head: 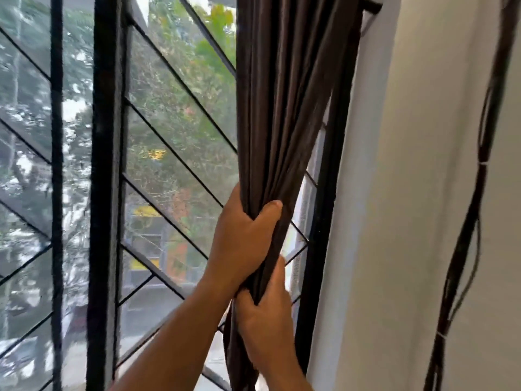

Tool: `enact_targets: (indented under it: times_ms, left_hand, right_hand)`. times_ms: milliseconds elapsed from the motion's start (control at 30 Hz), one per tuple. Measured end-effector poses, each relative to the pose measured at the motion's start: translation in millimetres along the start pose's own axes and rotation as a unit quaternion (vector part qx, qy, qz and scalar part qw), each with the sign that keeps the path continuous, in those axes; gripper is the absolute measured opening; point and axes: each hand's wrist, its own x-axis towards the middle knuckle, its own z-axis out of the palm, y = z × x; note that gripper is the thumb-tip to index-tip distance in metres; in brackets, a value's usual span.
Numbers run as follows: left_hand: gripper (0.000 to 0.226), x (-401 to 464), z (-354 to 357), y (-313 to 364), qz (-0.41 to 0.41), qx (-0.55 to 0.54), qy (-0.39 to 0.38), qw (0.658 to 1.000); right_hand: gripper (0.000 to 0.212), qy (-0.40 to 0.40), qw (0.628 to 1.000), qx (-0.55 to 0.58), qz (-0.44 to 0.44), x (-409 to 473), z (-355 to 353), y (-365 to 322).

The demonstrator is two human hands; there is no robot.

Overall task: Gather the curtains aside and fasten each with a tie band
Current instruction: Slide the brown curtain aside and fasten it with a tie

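Observation:
A dark brown curtain [284, 88] hangs bunched into a narrow bundle at the right side of the window. My left hand [242, 238] grips the bundle from the left, thumb wrapped across its front. Just below it, my right hand [267, 309] clasps the same bundle, fingers curled around the folds. Below my hands the curtain hangs down out of the frame. I see no tie band in this view.
The window has a black frame [105, 165] and a grille of diagonal black bars [180, 80], with trees outside. A white wall [408, 193] stands right of the curtain. Dark cables [476, 207] run down that wall.

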Motion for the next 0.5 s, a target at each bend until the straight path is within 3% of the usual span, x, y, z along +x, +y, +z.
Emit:
enact_targets:
  times_ms: [33,67,133,233,333,367,433,500]
  left_hand:
    - [0.031,-1,1,-1,0.009,-0.005,-0.016,1.000]
    - [0.032,-1,-1,-3,0.018,-0.014,-0.025,0.999]
    - [0.037,1,-8,-4,0.025,-0.017,-0.047,0.998]
    - [0.049,-9,-35,-15,0.033,-0.019,-0.132,0.991]
    - [0.064,-43,-79,-63,0.039,-0.049,-0.221,0.973]
    - [0.071,-64,-93,-86,0.048,-0.047,-0.226,0.972]
    - [0.084,-112,-117,-128,0.116,0.012,-0.162,0.980]
    - [0.075,-157,-132,-163,0.209,0.073,-0.100,0.970]
  right_hand:
    - [0.074,-0.023,1.000,0.003,-0.004,-49,-45,20]
    - [0.073,0.050,0.996,0.040,0.058,-65,-56,42]
    - [0.073,0.078,0.994,0.020,0.067,-66,-56,47]
    - [0.063,0.037,0.994,0.037,0.099,-72,-48,52]
    - [0.055,0.007,0.985,0.049,0.165,-117,-46,98]
    - [0.053,0.020,0.981,0.045,0.189,-133,-42,104]
    - [0.062,0.027,0.976,0.032,0.214,-158,-28,111]
    - [0.073,0.058,0.970,0.025,0.234,-176,-13,117]
